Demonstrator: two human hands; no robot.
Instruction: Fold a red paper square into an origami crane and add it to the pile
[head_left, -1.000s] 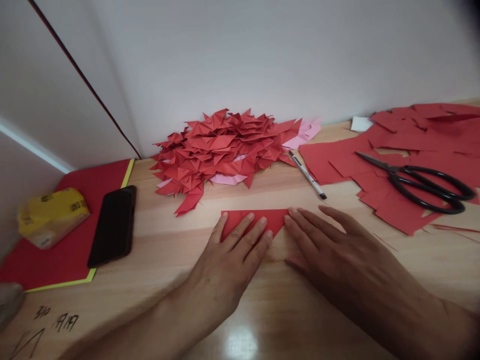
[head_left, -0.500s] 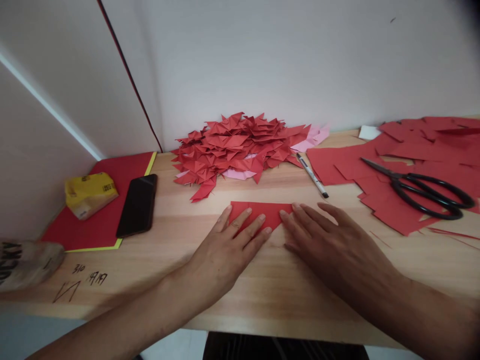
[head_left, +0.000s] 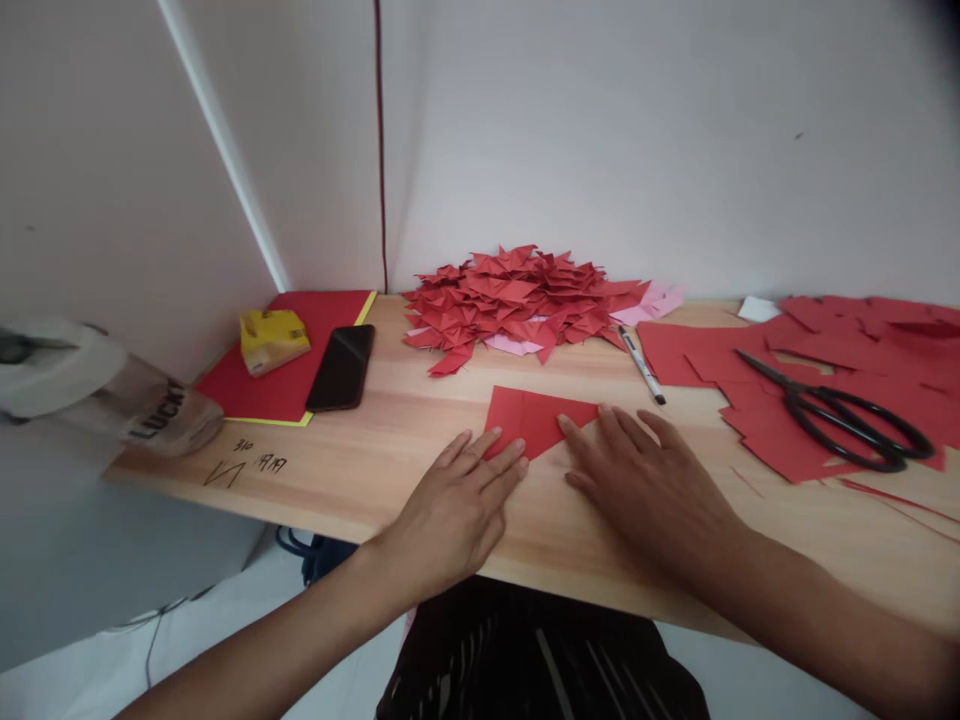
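A red paper folded into a triangle (head_left: 534, 415) lies on the wooden desk (head_left: 420, 440) in front of me. My left hand (head_left: 457, 500) lies flat with fingers spread, its fingertips on the paper's lower left edge. My right hand (head_left: 645, 480) also lies flat and open, fingertips touching the paper's right corner. Neither hand holds anything.
A heap of folded red and pink paper pieces (head_left: 525, 300) sits at the back by the wall. A pen (head_left: 642, 365), black scissors (head_left: 840, 410) on cut red sheets (head_left: 787, 440), a black phone (head_left: 341, 367), a yellow packet (head_left: 271, 340) on red card, and a bag (head_left: 142, 410) at left.
The view has pulled back and up, showing the desk's front edge and my lap. My hands have slid toward me, uncovering more of the red triangle.
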